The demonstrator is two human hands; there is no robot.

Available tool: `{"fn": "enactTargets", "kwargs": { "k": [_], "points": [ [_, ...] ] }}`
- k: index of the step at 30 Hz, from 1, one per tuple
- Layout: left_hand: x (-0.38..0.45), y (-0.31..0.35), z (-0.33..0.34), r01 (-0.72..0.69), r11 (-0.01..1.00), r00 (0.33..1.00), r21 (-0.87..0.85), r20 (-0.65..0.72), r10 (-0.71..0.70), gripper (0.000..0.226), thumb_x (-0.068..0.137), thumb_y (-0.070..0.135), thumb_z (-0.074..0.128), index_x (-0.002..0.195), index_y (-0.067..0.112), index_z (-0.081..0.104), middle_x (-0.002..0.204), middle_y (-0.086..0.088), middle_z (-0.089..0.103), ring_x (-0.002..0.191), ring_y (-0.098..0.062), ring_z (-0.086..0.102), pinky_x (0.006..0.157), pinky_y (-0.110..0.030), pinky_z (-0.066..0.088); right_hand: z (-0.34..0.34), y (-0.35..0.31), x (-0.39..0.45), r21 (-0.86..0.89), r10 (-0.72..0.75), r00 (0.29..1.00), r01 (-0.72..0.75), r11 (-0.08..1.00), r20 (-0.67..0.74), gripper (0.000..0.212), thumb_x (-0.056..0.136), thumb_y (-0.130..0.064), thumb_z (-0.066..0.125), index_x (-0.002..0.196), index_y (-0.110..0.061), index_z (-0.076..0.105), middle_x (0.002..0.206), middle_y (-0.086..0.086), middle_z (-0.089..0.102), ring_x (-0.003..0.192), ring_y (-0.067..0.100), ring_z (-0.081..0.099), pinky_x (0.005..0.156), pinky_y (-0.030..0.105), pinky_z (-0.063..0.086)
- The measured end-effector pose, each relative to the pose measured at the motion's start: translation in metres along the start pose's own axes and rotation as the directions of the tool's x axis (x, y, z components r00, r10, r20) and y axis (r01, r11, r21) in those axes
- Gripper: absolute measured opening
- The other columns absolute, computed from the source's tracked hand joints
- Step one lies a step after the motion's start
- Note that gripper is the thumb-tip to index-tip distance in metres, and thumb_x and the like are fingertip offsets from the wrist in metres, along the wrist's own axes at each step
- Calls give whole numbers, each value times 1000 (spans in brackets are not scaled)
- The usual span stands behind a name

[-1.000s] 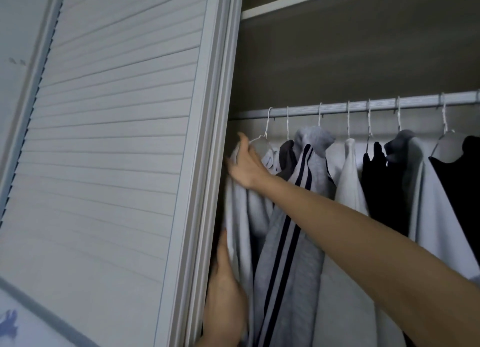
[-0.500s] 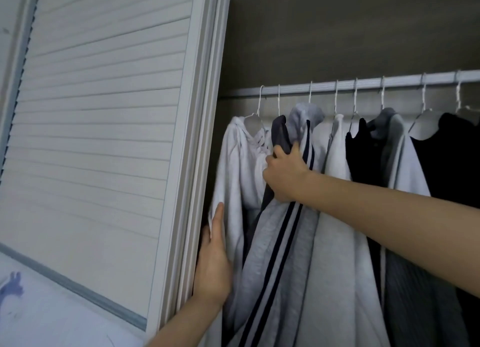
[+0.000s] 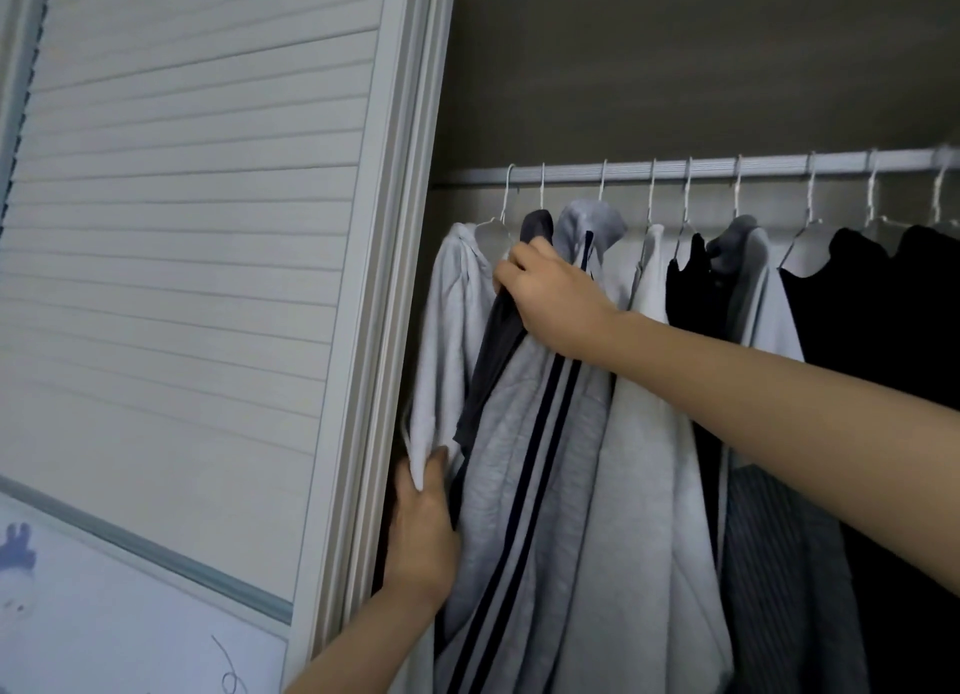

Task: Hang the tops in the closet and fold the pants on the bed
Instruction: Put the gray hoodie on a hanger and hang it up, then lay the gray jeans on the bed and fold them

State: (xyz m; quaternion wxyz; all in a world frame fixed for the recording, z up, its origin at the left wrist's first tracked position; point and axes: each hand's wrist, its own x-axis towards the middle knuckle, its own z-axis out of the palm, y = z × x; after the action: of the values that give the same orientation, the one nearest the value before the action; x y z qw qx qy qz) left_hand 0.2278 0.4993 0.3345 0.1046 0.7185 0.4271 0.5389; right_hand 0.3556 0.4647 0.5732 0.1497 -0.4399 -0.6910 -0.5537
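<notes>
Several tops hang on white hangers from the closet rod [image 3: 727, 166]. At the far left hangs a light grey hoodie [image 3: 449, 330]; my left hand [image 3: 423, 532] holds its lower edge beside the door frame. To its right are a dark grey top [image 3: 498, 340] and a grey jacket with dark stripes [image 3: 524, 459]. My right hand [image 3: 550, 296] reaches in and grips the fabric at the shoulders of these two. Its fingertips are hidden in the cloth.
A white louvred closet door [image 3: 197, 226] fills the left side, its frame [image 3: 395, 330] right next to my left hand. Further right hang a white top [image 3: 649, 433], black tops [image 3: 883, 330] and a grey one [image 3: 753, 288].
My right hand has stayed on the dark grey top and striped jacket and drawn them slightly right. My left hand now holds the light hoodie's lower edge. The view has moved closer.
</notes>
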Motion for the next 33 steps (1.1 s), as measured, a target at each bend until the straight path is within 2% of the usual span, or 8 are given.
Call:
{"fn": "enactTargets", "kwargs": {
  "k": [3,7,12,16,21,25,29,33],
  "points": [
    [-4,-6,0,12,999,1000,-34,-16,-12,75,84,-10,51,148,21,30,144,-9,29,116,-27,48,88,-27,43,4,-10,-18,-52,-109,994,110,993,20,30,86,-1,47,114,-6,56,112,13,53,108,30,45,92,39,40],
    [-18,-18,3,-33,999,999,-27,-29,32,76,83,-8,53,146,27,30,141,-5,32,115,-27,51,83,-22,39,13,-29,-52,-46,-168,981,173,984,98,34,88,-11,48,119,-6,61,123,15,56,125,33,45,111,47,28],
    [-44,-32,6,-95,995,995,21,-20,95,83,82,-11,52,150,28,25,147,11,16,122,-28,49,89,-24,43,16,-58,-95,52,-180,972,174,983,153,46,90,-17,54,135,-7,52,137,17,52,133,33,42,113,52,29],
    [-78,-32,2,-115,991,993,68,-3,116,90,79,-24,46,152,24,24,155,-6,21,127,-22,44,102,-20,37,7,-79,-131,169,-112,985,89,982,132,52,91,-19,55,141,-7,45,141,14,49,136,30,40,115,49,25],
    [-119,-19,-10,-35,989,998,145,61,27,78,83,-21,38,151,16,27,157,-8,20,135,-26,39,101,-19,32,-11,-101,-173,355,-2,993,-41,934,119,48,98,-21,43,144,-8,39,144,8,45,139,26,32,119,44,17],
    [-165,1,-23,4,983,998,186,62,-16,71,82,-16,38,147,12,32,154,-4,28,134,-24,41,102,-25,37,-27,-128,-212,549,121,992,-124,826,42,43,95,-20,49,135,-4,49,133,12,55,130,27,43,113,41,31],
    [-228,28,-39,180,949,983,259,-5,-186,62,89,-4,41,146,19,33,149,-1,38,123,-24,51,95,-33,45,-43,-159,-265,722,227,964,-253,643,136,44,98,-21,46,137,-1,44,130,16,55,124,29,46,109,38,35],
    [-312,54,-63,307,883,952,354,-121,-283,51,94,7,43,142,23,41,134,4,52,103,-17,59,83,-34,50,-67,-203,-330,830,150,959,-284,480,241,46,100,-24,43,141,-3,39,132,16,52,125,29,45,107,40,37]
  ]
}}
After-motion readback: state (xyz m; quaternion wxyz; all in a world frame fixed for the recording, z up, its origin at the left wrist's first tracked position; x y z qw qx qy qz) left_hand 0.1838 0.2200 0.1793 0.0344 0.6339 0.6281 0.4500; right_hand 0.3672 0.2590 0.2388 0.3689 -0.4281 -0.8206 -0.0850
